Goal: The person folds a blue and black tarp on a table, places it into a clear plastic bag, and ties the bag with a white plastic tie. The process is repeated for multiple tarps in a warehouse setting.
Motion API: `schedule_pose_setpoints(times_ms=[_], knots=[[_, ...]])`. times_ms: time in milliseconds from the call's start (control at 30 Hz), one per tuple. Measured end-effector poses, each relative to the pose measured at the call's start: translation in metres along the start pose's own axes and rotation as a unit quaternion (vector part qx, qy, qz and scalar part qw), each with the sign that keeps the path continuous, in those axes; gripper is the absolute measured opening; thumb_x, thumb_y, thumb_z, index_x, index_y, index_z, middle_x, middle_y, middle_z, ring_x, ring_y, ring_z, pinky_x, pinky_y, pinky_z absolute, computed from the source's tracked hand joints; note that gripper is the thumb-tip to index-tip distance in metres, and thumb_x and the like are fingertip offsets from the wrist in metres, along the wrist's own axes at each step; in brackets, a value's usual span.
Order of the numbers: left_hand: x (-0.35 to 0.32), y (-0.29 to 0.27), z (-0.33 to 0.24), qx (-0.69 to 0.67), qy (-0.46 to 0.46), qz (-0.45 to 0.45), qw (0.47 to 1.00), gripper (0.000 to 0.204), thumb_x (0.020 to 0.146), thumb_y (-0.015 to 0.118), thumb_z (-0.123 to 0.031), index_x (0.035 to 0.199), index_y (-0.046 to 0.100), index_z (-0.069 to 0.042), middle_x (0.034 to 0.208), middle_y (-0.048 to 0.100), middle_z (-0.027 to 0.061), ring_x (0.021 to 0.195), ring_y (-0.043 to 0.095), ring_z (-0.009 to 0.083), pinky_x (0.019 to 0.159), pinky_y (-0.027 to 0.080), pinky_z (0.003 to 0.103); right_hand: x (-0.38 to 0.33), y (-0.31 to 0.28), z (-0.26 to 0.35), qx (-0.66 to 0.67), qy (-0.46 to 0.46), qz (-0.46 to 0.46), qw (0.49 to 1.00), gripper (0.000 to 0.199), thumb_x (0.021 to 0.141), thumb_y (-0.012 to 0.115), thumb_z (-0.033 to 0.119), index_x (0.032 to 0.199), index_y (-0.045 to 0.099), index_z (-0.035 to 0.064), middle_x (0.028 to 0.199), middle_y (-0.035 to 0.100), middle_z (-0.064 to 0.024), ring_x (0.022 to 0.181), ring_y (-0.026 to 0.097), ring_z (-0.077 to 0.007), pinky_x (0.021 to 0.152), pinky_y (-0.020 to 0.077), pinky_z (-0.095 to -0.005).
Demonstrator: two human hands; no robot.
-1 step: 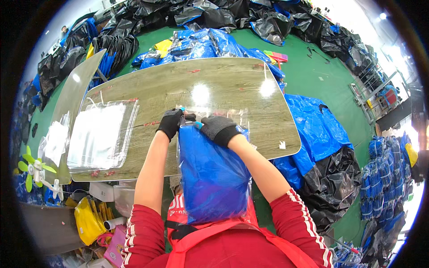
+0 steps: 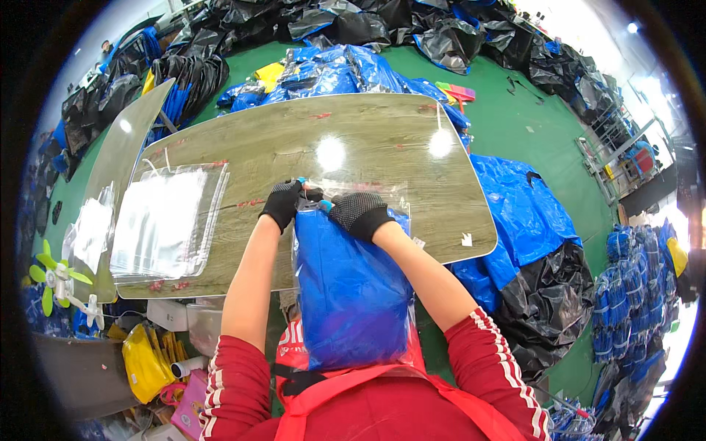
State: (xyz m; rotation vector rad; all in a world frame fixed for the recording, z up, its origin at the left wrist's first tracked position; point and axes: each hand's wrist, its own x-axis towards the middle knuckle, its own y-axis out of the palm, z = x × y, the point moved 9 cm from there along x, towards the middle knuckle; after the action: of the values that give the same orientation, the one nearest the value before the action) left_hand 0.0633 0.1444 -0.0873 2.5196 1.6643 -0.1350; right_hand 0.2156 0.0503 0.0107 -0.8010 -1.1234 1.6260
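Observation:
A clear plastic bag (image 2: pixel 403 192) with a folded blue tarp-like sheet (image 2: pixel 353 287) inside lies over the table's near edge and against my front. My left hand (image 2: pixel 283 202), in a black dotted glove, is closed on the bag's upper left corner. Just to its right my right hand (image 2: pixel 359 213), gloved the same way, is closed at the bag's mouth near the top of the blue sheet. Light-blue tips show at the fingers of both gloves. The fingers partly hide what lies between them.
On the left of the wood-grain table (image 2: pixel 272 154) lies a stack of clear bags (image 2: pixel 165 220). A small fan (image 2: pixel 59 278) with green blades stands at the lower left. Blue packs (image 2: pixel 331 73) are heaped beyond the table, and blue and black sheets (image 2: pixel 522 213) lie at its right.

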Motion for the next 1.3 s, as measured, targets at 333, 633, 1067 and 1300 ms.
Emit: schedule_pose_setpoints(times_ms=[333,633,1067,1300], knots=[[-0.021,0.01,-0.008,-0.097,-0.057,0.03,0.993,0.033,0.093,0.06,-0.023,0.114,0.065,0.001,0.104,0.069,0.0078,0.093,0.062,0.0125,0.083,0.048,0.025,0.082,0.013,-0.002,-0.016,-0.03,-0.052,0.998,0.018,0.085,0.058,0.028,0.089,0.068,0.0135,0.089,0.064,-0.013,0.084,0.064,-0.0333,0.074,0.0519,-0.0438],[-0.028,0.009,-0.025,-0.12,-0.046,0.03,0.991,0.031,0.095,0.056,-0.023,0.113,0.065,0.001,0.102,0.07,0.012,0.085,0.066,0.0137,0.071,0.053,0.028,0.098,-0.054,-0.066,-0.099,0.094,-0.014,0.991,0.027,0.08,0.064,0.034,0.092,0.066,0.0099,0.086,0.069,-0.0159,0.081,0.067,-0.0349,0.072,0.0524,-0.047],[-0.041,0.018,-0.064,0.097,0.063,0.013,0.993,0.03,0.095,0.057,-0.021,0.105,0.067,0.005,0.081,0.067,0.002,0.068,0.054,0.0063,0.059,0.045,0.023,0.073,-0.018,0.044,-0.115,-0.224,-0.028,0.968,0.02,0.079,0.065,0.025,0.095,0.07,0.0148,0.091,0.064,-0.01,0.082,0.065,-0.0309,0.07,0.0536,-0.0423],[-0.039,0.009,-0.051,-0.014,-0.014,0.027,0.999,0.031,0.095,0.058,-0.024,0.109,0.066,0.003,0.085,0.069,0.0068,0.074,0.057,0.0067,0.064,0.046,0.024,0.071,-0.042,0.039,-0.056,-0.203,-0.102,0.972,0.02,0.079,0.063,0.025,0.094,0.069,0.0134,0.091,0.064,-0.0097,0.087,0.064,-0.0302,0.072,0.0535,-0.0418]])
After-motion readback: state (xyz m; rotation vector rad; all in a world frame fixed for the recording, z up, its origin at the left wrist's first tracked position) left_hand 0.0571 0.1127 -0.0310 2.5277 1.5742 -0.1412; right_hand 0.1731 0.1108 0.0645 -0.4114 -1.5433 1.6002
